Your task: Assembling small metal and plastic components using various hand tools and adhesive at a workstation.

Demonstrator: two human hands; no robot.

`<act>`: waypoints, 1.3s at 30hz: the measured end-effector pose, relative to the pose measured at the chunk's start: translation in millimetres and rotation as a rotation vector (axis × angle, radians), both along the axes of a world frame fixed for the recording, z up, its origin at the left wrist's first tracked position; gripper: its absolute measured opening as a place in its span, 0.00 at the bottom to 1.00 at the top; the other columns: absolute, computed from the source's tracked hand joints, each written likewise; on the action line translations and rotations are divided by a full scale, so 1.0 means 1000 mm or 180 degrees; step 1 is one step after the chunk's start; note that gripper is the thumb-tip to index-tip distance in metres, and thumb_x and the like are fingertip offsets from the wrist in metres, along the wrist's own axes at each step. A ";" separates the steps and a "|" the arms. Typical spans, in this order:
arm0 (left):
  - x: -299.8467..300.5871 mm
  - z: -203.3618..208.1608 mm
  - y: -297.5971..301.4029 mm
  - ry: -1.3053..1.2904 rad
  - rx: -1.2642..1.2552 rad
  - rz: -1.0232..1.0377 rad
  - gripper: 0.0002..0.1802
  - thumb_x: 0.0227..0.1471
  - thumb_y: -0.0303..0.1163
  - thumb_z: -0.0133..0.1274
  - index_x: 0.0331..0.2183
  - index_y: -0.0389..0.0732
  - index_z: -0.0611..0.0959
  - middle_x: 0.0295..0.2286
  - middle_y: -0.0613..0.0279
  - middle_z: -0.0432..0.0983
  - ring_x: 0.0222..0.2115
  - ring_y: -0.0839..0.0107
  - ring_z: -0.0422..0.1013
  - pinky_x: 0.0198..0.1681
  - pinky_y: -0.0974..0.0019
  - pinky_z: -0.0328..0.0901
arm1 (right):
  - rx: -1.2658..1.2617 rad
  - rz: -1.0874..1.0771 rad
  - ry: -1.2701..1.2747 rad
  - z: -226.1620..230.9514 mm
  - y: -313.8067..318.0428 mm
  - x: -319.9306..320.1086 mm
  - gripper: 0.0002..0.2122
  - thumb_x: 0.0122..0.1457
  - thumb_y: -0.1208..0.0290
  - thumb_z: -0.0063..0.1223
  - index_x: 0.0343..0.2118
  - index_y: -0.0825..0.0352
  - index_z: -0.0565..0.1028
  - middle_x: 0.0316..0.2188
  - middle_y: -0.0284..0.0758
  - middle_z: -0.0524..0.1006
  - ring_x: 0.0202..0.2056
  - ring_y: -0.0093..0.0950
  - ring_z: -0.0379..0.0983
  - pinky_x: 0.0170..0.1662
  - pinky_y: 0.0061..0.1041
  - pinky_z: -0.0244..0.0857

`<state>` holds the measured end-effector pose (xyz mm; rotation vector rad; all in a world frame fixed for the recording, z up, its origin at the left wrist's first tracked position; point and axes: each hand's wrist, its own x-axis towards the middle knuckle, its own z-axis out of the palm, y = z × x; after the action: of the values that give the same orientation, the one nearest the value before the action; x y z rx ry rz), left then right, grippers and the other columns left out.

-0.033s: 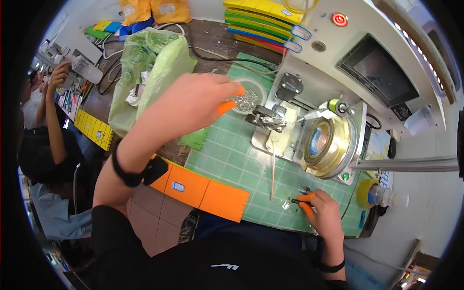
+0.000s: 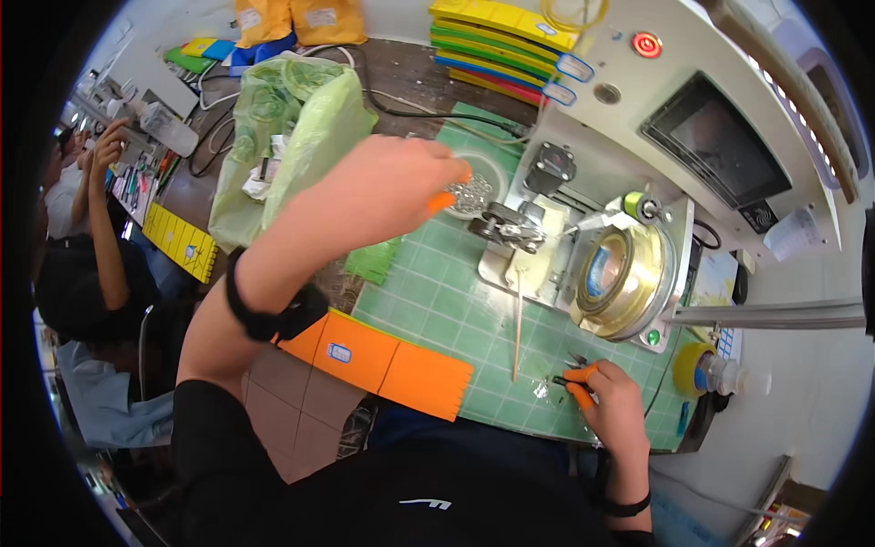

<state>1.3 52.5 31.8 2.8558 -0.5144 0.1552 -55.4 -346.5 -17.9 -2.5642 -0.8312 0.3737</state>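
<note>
My left hand (image 2: 396, 191), with orange covers on its thumb and fingertip, hangs over a round translucent dish (image 2: 499, 175). Small shiny metal pieces (image 2: 472, 193) fill part of that dish. Thumb and finger are apart, and nothing shows between them. At the lower right, my right hand (image 2: 612, 401), also in orange finger covers, pinches a small dark tool (image 2: 560, 379) just above the green mat. Silver points (image 2: 576, 360) show beside its fingers; I cannot tell whether they belong to that tool. Tiny clear bits (image 2: 541, 389) lie to their left.
A machine (image 2: 670, 118) with a screen, roller clamp (image 2: 507, 228) and gold ring (image 2: 629, 278) stands at the right. A thin wooden stick (image 2: 518, 337) rests on the mat (image 2: 437, 310). An orange strip (image 2: 401, 365) lines the near edge. A green plastic bag (image 2: 314, 137) stands left.
My left hand has shifted slightly right, farther over the dish. The whole view has moved a little; my right hand keeps its pinch in nearly the same spot.
</note>
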 end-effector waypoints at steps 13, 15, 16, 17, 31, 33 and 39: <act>0.055 -0.072 -0.025 -0.0134 0.0214 -0.0196 0.04 0.38 0.27 0.60 0.20 0.38 0.84 0.22 0.48 0.81 0.27 0.47 0.80 0.27 0.49 0.74 | 0.0329 0.0731 0.0160 0.022 0.069 -0.008 0.17 0.61 0.70 0.62 0.53 0.66 0.77 0.43 0.45 0.77 0.42 0.45 0.77 0.44 0.39 0.71; 0.056 -0.072 -0.027 -0.0052 0.0138 -0.0264 0.03 0.38 0.27 0.60 0.20 0.38 0.84 0.22 0.48 0.81 0.26 0.47 0.80 0.27 0.49 0.73 | 0.0406 0.0846 0.0222 0.016 0.071 -0.004 0.17 0.61 0.71 0.62 0.52 0.66 0.77 0.43 0.45 0.77 0.42 0.45 0.77 0.44 0.39 0.71; 0.055 -0.072 -0.026 -0.0068 0.0170 -0.0212 0.03 0.38 0.27 0.60 0.20 0.38 0.84 0.22 0.48 0.81 0.26 0.47 0.80 0.27 0.49 0.73 | 0.0440 0.0878 0.0319 0.014 0.073 -0.002 0.17 0.61 0.71 0.62 0.52 0.66 0.77 0.43 0.45 0.77 0.41 0.45 0.76 0.44 0.39 0.71; 0.054 -0.072 -0.025 -0.0077 0.0105 -0.0207 0.03 0.38 0.27 0.60 0.20 0.38 0.84 0.22 0.48 0.81 0.26 0.48 0.80 0.27 0.49 0.73 | 0.0462 0.0924 0.0305 0.013 0.075 -0.001 0.17 0.61 0.71 0.62 0.52 0.66 0.77 0.43 0.45 0.77 0.41 0.45 0.76 0.44 0.39 0.71; 0.063 -0.055 -0.022 0.0292 0.0170 -0.0141 0.04 0.47 0.29 0.55 0.28 0.43 0.84 0.29 0.50 0.80 0.32 0.47 0.79 0.32 0.47 0.73 | 0.0227 0.0673 0.0396 0.021 0.090 0.000 0.20 0.57 0.67 0.65 0.53 0.63 0.77 0.41 0.42 0.74 0.41 0.45 0.75 0.45 0.39 0.71; 0.060 -0.048 -0.022 0.0454 0.0141 -0.0062 0.06 0.46 0.26 0.56 0.30 0.45 0.84 0.32 0.53 0.78 0.37 0.50 0.78 0.37 0.49 0.73 | 0.0212 0.0490 0.0359 0.013 0.081 0.002 0.20 0.58 0.67 0.64 0.53 0.62 0.76 0.42 0.41 0.75 0.41 0.44 0.76 0.45 0.40 0.72; 0.052 -0.041 -0.025 0.0456 0.0074 0.0002 0.08 0.49 0.25 0.57 0.35 0.45 0.84 0.33 0.56 0.78 0.35 0.51 0.78 0.36 0.49 0.72 | 0.0406 0.0741 0.0440 0.005 0.071 0.001 0.24 0.62 0.62 0.60 0.61 0.60 0.71 0.44 0.43 0.73 0.42 0.46 0.75 0.44 0.40 0.72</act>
<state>53.5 27.4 -8.8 2.8621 -0.4889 -0.0556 -54.8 -275.1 -13.2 -2.3019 -1.0682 0.5431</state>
